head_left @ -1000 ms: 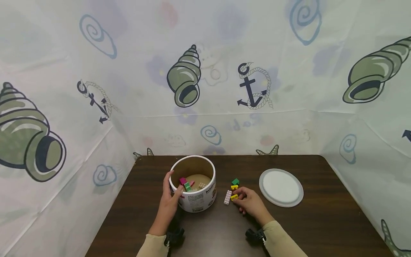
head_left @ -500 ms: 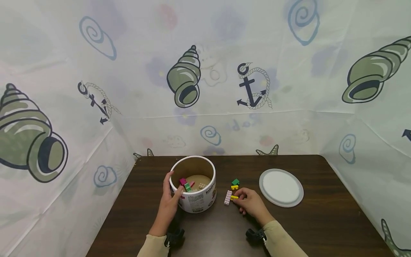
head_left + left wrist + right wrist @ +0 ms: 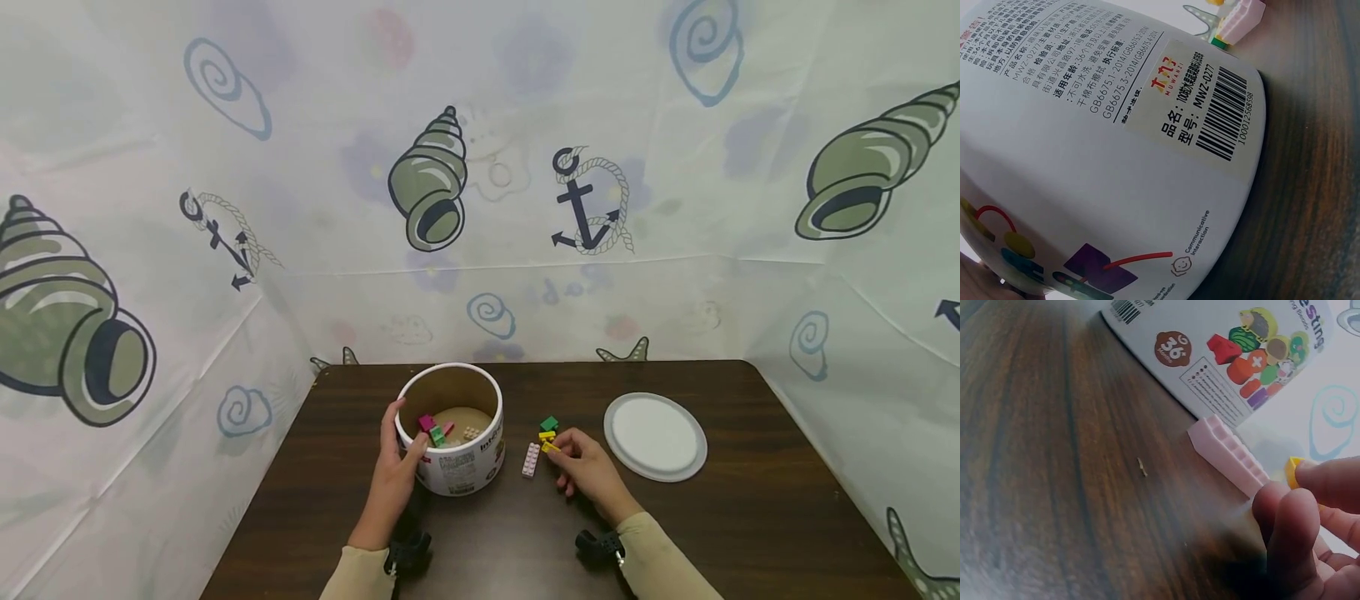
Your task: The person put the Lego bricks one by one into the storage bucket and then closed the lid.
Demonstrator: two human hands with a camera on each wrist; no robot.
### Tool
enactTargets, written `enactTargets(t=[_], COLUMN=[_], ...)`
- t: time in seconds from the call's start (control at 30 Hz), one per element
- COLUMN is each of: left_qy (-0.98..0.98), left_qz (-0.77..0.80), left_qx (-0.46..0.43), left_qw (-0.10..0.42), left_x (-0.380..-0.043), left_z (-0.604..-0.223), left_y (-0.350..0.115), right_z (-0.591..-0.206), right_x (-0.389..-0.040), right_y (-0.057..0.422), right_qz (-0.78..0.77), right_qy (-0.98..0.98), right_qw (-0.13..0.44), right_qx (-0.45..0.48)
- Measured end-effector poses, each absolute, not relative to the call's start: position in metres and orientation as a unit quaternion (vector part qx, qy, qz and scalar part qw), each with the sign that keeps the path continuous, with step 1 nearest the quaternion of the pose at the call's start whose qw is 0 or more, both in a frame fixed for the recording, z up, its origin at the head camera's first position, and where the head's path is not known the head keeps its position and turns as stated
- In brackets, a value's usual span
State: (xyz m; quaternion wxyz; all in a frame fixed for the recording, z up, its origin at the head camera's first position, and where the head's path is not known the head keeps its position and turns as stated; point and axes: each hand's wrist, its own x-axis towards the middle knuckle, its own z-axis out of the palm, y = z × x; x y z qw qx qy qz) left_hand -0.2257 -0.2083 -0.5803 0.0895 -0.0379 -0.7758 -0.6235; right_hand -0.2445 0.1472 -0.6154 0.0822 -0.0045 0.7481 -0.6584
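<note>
My left hand (image 3: 392, 479) holds the near left side of a round white tub (image 3: 459, 477), thumb at its rim. In the left wrist view the tub's printed wall (image 3: 1116, 162) fills most of the picture. Between thumb and fingers, my right hand (image 3: 596, 477) pinches a small yellow toy brick (image 3: 551, 447); the right wrist view shows only a bit of that yellow brick (image 3: 1293, 472). Just beyond it lie a second yellow brick (image 3: 547, 436) and a green brick (image 3: 549, 423). A long pale pink brick (image 3: 530, 461) lies left of my right fingers.
Inside the tub are several bricks, among them a magenta one (image 3: 426, 422), a green one (image 3: 437, 436) and a beige one (image 3: 471, 433). A round white lid (image 3: 656, 437) lies flat on the dark wooden table (image 3: 757, 500) at right. Patterned cloth (image 3: 510, 308) hangs behind.
My right hand has moved the pinched yellow brick slightly away from me, off the pink brick's side and up close to the other yellow brick. My left hand stays on the tub.
</note>
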Motion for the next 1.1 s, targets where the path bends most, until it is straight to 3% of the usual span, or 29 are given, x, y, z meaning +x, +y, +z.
enactTargets(t=[0.53,1.1], left_qy=[-0.759,-0.763], left_qz=[-0.643,-0.637], left_qx=[-0.044,-0.046], left_qw=[0.092,0.097], left_x=[-0.225,-0.225], left_z=[-0.582,-0.582], left_y=[-0.209,-0.208], right_z=[-0.605,-0.521], right_x=[-0.248,-0.263], right_y=[0.153,0.129], right_qz=[-0.713,-0.801], right_qy=[0.690,0.575], right_qw=[0.122,0.158], right_qx=[0.024,-0.046])
